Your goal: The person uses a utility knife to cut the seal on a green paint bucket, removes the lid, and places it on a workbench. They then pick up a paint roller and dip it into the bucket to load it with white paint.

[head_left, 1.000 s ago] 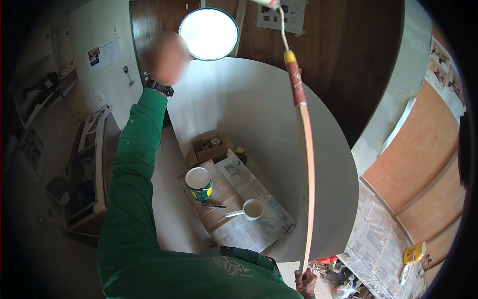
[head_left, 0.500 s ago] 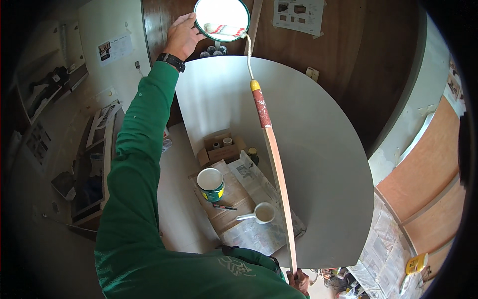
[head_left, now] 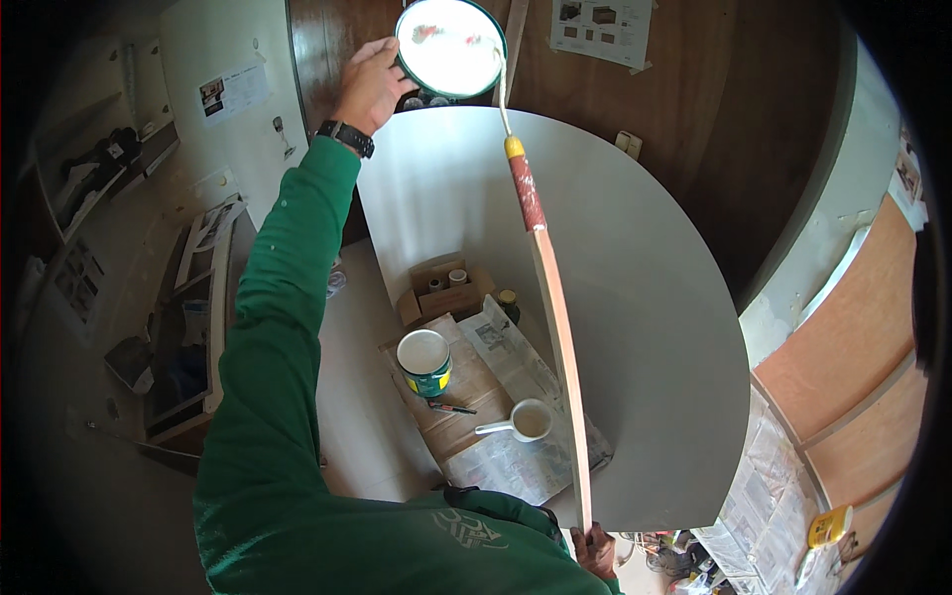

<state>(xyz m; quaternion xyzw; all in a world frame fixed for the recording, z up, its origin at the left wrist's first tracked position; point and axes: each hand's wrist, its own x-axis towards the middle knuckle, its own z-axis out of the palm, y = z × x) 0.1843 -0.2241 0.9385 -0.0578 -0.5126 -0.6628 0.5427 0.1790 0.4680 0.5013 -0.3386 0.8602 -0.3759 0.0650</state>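
Note:
At the top, my left hand [head_left: 375,87] grips the rim of a green-rimmed can [head_left: 416,83] of white paint. Its mouth faces me. A paint roller [head_left: 484,40] lies in it, mostly covered by the white, with only reddish patches of its sleeve showing. From the roller a bent wire runs to a yellow-tipped red handle, joined to a long wooden pole [head_left: 560,337]. Low in the picture, my right hand [head_left: 593,551] is closed round the pole's lower end.
A rounded grey tabletop [head_left: 664,327] lies beneath the pole. Cardboard and newspaper left of the pole bear another paint can [head_left: 424,362], a marker [head_left: 452,408] and a white dipper [head_left: 531,420]. Behind them stands a cardboard box [head_left: 431,297] with small containers. A yellow tub [head_left: 829,526] sits at the right.
The roller's striped sleeve, plainly visible before, is now mostly under the white paint. The can and my left hand appear slightly further right and lower; the pole's top shifted a little up.

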